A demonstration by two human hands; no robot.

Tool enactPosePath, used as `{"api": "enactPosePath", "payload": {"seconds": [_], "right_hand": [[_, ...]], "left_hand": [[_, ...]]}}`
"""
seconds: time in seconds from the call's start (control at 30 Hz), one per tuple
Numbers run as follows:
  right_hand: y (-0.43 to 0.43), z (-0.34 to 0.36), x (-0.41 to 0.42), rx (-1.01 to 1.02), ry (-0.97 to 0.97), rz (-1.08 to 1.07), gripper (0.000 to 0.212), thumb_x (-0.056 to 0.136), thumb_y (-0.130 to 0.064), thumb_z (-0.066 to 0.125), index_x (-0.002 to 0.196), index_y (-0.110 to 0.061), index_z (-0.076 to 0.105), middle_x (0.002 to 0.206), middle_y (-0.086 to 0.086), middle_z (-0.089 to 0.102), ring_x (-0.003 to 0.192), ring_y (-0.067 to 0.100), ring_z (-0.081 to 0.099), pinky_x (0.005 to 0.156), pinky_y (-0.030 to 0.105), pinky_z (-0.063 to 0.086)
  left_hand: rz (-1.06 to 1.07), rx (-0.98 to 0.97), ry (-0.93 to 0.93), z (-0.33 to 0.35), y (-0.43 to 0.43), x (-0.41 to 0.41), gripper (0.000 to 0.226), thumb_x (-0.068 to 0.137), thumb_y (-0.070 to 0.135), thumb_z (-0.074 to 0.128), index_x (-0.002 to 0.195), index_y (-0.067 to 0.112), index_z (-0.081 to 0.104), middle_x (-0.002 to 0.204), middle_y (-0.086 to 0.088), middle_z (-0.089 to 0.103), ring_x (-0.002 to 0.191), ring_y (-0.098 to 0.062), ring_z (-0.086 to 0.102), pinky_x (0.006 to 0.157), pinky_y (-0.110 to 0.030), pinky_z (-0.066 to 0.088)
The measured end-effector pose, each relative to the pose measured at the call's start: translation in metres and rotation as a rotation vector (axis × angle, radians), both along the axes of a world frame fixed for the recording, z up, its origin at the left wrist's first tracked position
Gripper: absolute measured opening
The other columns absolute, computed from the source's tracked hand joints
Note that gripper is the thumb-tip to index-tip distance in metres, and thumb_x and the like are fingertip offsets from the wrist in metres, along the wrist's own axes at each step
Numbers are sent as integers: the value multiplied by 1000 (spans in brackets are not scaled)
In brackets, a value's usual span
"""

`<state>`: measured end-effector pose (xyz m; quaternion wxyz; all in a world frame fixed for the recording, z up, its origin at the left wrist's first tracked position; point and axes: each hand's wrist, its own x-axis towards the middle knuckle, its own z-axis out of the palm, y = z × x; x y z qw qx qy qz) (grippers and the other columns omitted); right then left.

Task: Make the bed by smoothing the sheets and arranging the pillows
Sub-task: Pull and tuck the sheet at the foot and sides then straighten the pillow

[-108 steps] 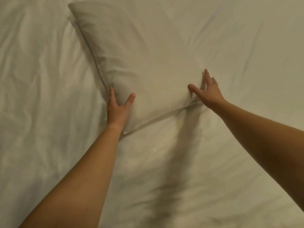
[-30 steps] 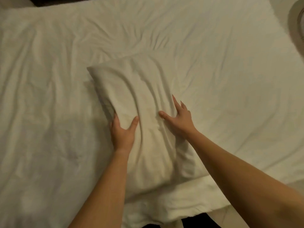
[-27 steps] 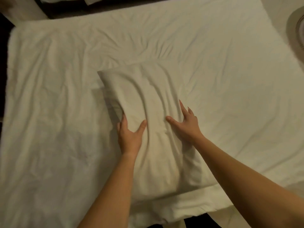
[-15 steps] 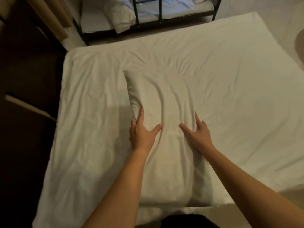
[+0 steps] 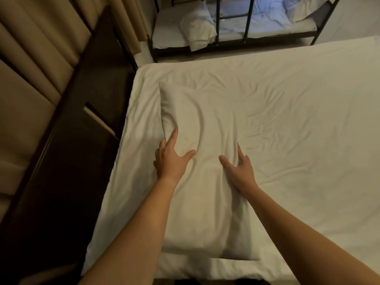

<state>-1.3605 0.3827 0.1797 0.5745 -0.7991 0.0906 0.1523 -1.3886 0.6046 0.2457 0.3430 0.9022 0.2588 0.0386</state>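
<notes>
A white pillow (image 5: 202, 124) lies lengthwise on the left part of a bed covered by a wrinkled white sheet (image 5: 304, 128). My left hand (image 5: 171, 159) lies flat on the pillow's left edge, fingers spread. My right hand (image 5: 239, 168) presses flat on the pillow's right side, thumb out. Both palms face down and hold nothing. The pillow's near end reaches almost to the bed's near edge.
A dark wooden headboard frame (image 5: 67, 128) with beige padded panels (image 5: 24, 95) runs along the bed's left side. Beyond the far edge stands a black metal bunk bed (image 5: 232, 23) with rumpled white bedding and a pillow (image 5: 197, 30). Pale floor shows at top right.
The pillow has been drawn toward the near, left part of the bed with both hands staying on it. The view has pulled back and swung left, bringing the headboard and bunk bed into sight.
</notes>
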Motion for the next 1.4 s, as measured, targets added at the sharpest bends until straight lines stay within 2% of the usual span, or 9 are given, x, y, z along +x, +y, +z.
{"api": "enactPosePath", "payload": {"seconds": [0.2,0.53,0.67,0.77,0.93,1.0,1.07,1.17,1.4], "right_hand": [[120,-15,6,2,11,21,82,78,-68,72,150,-55,33,141,-6,51,128,15,54,114,43,42],[353,-73,71,58,20,-7,83,76,-71,73,148,-59,33,145,-7,53,140,19,45,117,50,38],[418,-87,109,114,-2,12,82,75,-70,75,147,-56,38,140,-13,57,130,11,55,113,43,45],[455,-96,145,130,-14,45,87,70,-76,75,146,-58,38,139,-20,58,134,7,52,115,42,42],[498,-125,188,93,13,88,94,65,-83,72,148,-54,37,140,-18,58,131,5,54,116,40,41],[505,-144,194,29,47,117,102,62,-92,65,150,-53,33,145,-14,54,136,10,51,117,42,38],[507,-164,195,-92,98,179,108,63,-96,57,155,-51,23,159,-5,39,147,18,37,121,46,31],[508,-183,183,-246,130,334,103,73,-90,53,158,-49,13,168,4,20,155,26,19,125,48,20],[505,-199,158,-350,121,421,99,81,-81,57,160,-45,11,170,5,14,155,30,12,124,48,18]], "left_hand": [[23,20,-9,-19,119,6,88,83,56,78,156,51,29,139,3,47,131,-29,46,108,-58,41],[-11,126,-12,-60,348,79,89,81,52,79,157,46,32,139,-4,48,130,-35,47,105,-58,43],[8,181,-63,-59,406,112,89,80,47,81,156,45,36,136,-7,49,130,-37,45,106,-60,41],[53,225,-114,-59,436,132,87,81,46,82,156,43,38,136,-8,49,128,-38,45,105,-59,40],[93,285,-178,-83,471,157,81,82,43,81,154,42,43,138,-8,50,123,-38,46,104,-56,39],[78,299,-140,-102,480,165,80,85,41,79,155,41,42,145,-7,46,130,-38,42,108,-57,34],[25,341,-84,-124,483,167,76,90,38,76,157,38,39,157,-5,37,138,-37,35,111,-57,31],[-106,472,36,-161,478,152,72,96,39,67,159,32,34,167,-1,23,149,-33,24,118,-55,26],[-195,538,173,-204,476,115,69,101,51,50,162,27,26,171,-4,12,157,-31,9,127,-50,13]]}}
